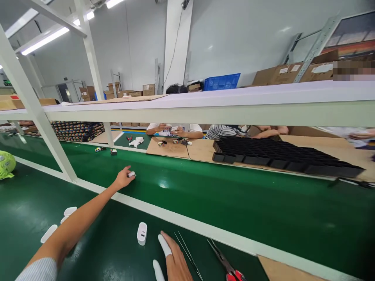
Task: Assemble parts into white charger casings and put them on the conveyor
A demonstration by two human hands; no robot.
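So the person's left hand (123, 178) is stretched way out over the white rail onto the belt (205, 195). Its fingers are pinched shut on a small white piece (131, 174), which sits right at the fingertips, just touching or barely above the belt; can't tell which. That reach is the step in hand. The piece looks tiny, smooth and rounded, probably hard plastic, so handling it from here calls for a light fingertip pinch, not a full grab, and the belt surface is glossy and slick-looking.

The right hand (177, 263) lies near the bottom edge on the worktop (111, 249), spread flat and holding nothing. Two of its fingers (164, 245) wear white rubbery cots. Just beside it stands a charger (142, 233), a white rounded block with two slots on its face. On the other side lie thin steel tweezers (187, 253), and past those, red-handled cutters (224, 263). A few white caps (48, 233) sit off to the left, apart from everything, and a lime green fan (5, 166) pokes in at the edge.

Across the belt there's a stack of matte black gridded trays (281, 156) on brown cardboard (168, 148), with co-workers' hands busy behind it under the shelf (234, 105).
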